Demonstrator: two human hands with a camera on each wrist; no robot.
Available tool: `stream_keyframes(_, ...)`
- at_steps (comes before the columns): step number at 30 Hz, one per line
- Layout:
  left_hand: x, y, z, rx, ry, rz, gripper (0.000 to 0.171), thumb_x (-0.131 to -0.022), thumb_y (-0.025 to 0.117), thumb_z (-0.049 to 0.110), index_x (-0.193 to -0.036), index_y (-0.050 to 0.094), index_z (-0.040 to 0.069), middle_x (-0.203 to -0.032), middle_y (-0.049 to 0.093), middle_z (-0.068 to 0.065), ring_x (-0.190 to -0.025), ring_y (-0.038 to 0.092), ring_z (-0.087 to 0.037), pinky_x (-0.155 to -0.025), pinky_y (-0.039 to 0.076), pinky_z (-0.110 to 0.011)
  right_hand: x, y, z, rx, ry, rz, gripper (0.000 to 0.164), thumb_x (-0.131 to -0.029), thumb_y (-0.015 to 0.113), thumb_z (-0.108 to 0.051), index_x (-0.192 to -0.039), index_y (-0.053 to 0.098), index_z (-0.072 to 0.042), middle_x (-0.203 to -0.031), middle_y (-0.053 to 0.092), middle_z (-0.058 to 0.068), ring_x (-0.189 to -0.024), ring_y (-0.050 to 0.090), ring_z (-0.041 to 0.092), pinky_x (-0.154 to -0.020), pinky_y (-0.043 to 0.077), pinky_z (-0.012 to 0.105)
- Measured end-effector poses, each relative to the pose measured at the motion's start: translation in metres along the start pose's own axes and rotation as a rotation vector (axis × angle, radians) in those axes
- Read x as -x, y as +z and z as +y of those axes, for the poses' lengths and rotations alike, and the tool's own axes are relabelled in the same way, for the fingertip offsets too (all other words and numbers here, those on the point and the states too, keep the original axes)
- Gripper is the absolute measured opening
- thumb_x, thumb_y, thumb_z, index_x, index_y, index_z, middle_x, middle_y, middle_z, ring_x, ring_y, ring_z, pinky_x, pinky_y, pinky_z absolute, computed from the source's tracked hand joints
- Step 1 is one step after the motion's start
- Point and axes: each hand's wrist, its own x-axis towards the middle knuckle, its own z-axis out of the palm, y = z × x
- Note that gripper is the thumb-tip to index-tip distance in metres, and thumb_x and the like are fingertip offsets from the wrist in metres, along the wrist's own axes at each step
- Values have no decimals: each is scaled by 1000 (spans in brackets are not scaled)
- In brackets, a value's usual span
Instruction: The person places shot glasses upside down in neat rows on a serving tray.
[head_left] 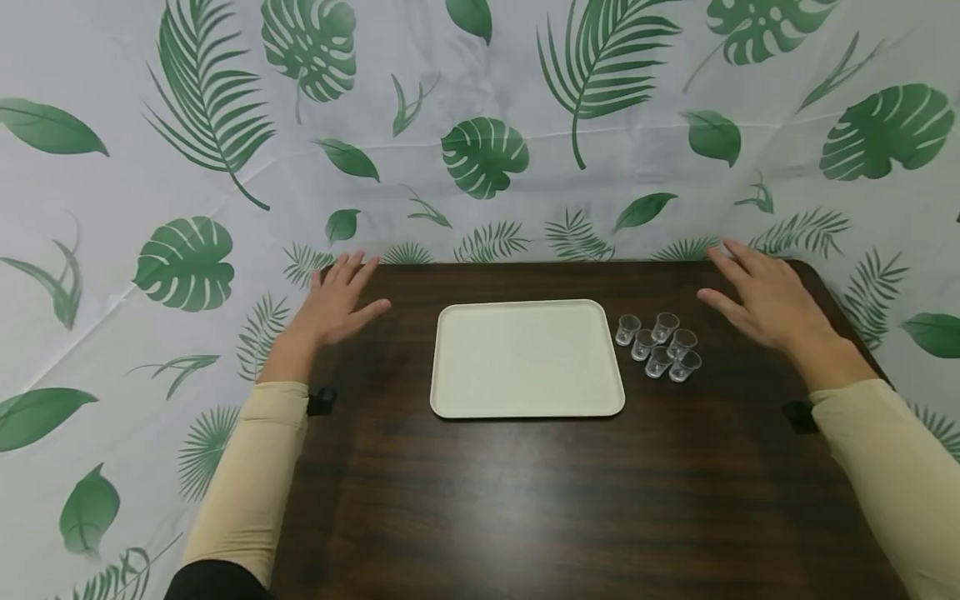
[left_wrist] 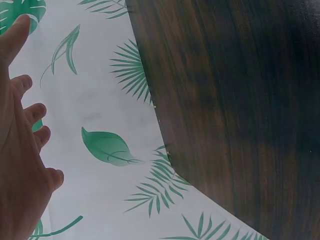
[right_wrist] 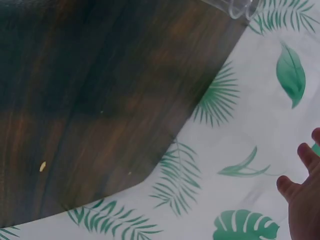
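Observation:
A cream rectangular tray (head_left: 528, 360) lies on the dark wooden table, with nothing on it. Just right of it stand several small clear cups (head_left: 659, 358) in a close cluster. Over the table's left edge my left hand (head_left: 336, 304) is held with fingers straight, touching nothing. My right hand (head_left: 772, 300) hovers to the right of the cups, fingers extended and holding nothing. The left wrist view shows the left hand (left_wrist: 22, 135) at its left side. In the right wrist view, part of the right hand (right_wrist: 306, 200) shows at the lower right, and cup rims (right_wrist: 240, 6) peek in at the top.
The dark wooden table (head_left: 480, 500) reaches back to a white cloth (head_left: 405, 167) with green leaf prints, which also runs along both sides. A small pale speck (right_wrist: 43, 166) lies on the tabletop in the right wrist view.

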Motion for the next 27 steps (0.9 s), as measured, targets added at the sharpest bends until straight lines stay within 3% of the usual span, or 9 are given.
stream_keyframes(4,3,4,-1,-5,8,4,81,-98,47,57,-160,8,21,-164,6,-13,-149,-3,-32,-108,-2,-69,9,5,2,-44,43,-34,71,-102,50,-43,-157,23,-8,-159,20,23,-136,27,52,-106,20,66)
stream_keyframes(8,8,10,-1,15,3,-6,82,-98,47,57,-160,8,20,-164,7,-13,-149,-3,-32,-108,-2,-69,19,11,0,-139,111,-96,79,-95,63,-40,-156,25,-7,-157,22,25,-135,26,54,-102,22,70)
stream_keyframes(11,14,18,0,31,-12,-25,84,-98,46,58,-160,8,15,-163,8,-15,-149,-2,-34,-109,-1,-69,24,16,-3,-218,147,-143,86,-89,73,-34,-155,26,-5,-154,25,28,-134,27,54,-97,25,71)
stream_keyframes(16,25,33,3,65,-24,-65,86,-98,46,58,-159,7,11,-163,8,-17,-149,-1,-35,-110,-1,-68,32,28,-9,-303,218,-212,91,-87,76,-32,-156,24,-5,-151,28,32,-134,28,55,-98,26,70)
stream_keyframes(23,31,57,13,85,-6,-105,87,-98,48,58,-159,9,11,-163,11,-16,-149,3,-37,-110,1,-67,48,46,-17,-338,269,-177,86,-85,78,-31,-152,31,-2,-136,47,34,-121,44,54,-91,34,69)
stream_keyframes(27,35,69,19,99,22,-114,85,-98,48,58,-160,10,13,-162,13,-16,-149,5,-37,-110,4,-68,54,50,-18,-378,285,-161,84,-86,76,-38,-150,35,-2,-134,50,33,-119,45,55,-90,34,69)
